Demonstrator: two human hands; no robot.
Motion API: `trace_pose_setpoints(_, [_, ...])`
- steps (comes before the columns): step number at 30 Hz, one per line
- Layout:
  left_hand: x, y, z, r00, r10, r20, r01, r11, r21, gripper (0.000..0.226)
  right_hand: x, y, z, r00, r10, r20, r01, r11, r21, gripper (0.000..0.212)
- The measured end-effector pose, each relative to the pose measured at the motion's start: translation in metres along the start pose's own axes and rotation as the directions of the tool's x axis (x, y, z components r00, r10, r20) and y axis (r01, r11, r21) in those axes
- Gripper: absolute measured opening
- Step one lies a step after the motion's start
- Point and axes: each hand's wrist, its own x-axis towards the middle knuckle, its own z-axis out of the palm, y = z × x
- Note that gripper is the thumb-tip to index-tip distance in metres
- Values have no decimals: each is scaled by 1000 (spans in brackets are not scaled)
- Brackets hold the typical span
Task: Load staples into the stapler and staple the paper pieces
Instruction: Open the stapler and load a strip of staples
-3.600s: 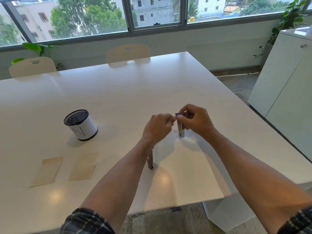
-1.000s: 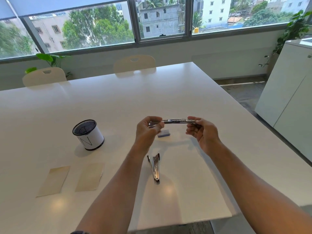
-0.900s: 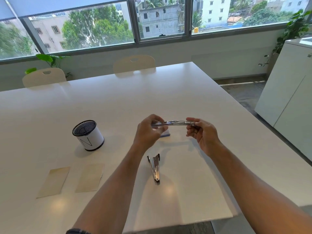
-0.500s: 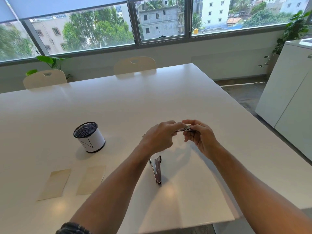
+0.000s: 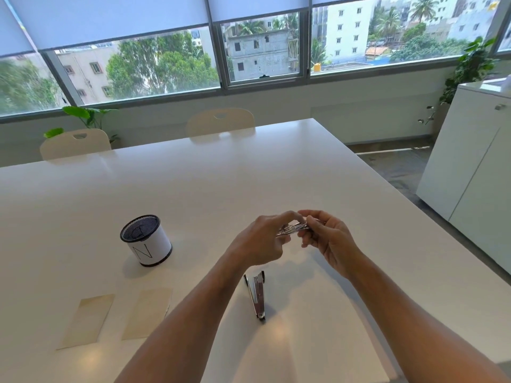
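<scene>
Between both hands' fingers: metal stapler part point(image 5: 294, 229), pinched by left hand point(image 5: 260, 241) and right hand point(image 5: 329, 241). Risk: staples slipping, misfeeding onto surface point(image 5: 193, 194).

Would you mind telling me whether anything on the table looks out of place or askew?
Little stands out. A metal stapler part lies alone on the table, apart from the piece both hands hold. The two paper pieces lie flat, side by side, slightly slanted.

Around the mesh cup point(image 5: 145, 240) we find open tabletop point(image 5: 221, 183) behind and left; two paper pieces point(image 5: 119, 316) lie nearer us, the stapler body point(image 5: 257, 295) (lying flat) to its right.
</scene>
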Motion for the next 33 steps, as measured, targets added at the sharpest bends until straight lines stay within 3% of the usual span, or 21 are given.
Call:
trace_pose_setpoints(8, [-1, 1, -4, 998, -53, 36, 55, 998, -36, 17, -1, 1, 6, 1000, -30, 2, 30, 996, -81, 31])
trace_pose_setpoints(12, [-3, -3, 0, 993, -116, -2, 114, 986, -124, 15, 0, 1, 8, 999, -20, 34, 25, 987, -161, 23])
trace_pose_setpoints(17, [-7, -15, 3, 968, -235, -93, 190, 920, -342, 9, 2, -2, 10, 999, -30, -26, 23, 976, -218, 19])
trace_pose_setpoints(21, [-14, -32, 0, 948, -318, 9, 287, 843, -455, 12, 3, -9, 11, 996, -74, -48, 51, 929, -365, 16])
trace_pose_setpoints(23, [-19, -38, -1, 933, -349, 83, 344, 806, -481, 12, 4, -12, 17, 992, -120, -30, 87, 849, -522, 14])
trace_pose_setpoints(27, [-24, -46, -2, 899, -402, 175, 434, 763, -479, 9, 5, -19, 29, 972, -227, 59, 181, 568, -803, 11])
trace_pose_setpoints(31, [-28, -43, 0, 868, -426, 254, 496, 768, -405, 12, 3, -28, 40, 934, -214, 284, 342, 317, -885, 17])
trace_pose_setpoints(33, [-29, -42, 1, 856, -434, 281, 515, 759, -398, 14, 3, -30, 43, 903, -238, 357, 412, 248, -877, 17])
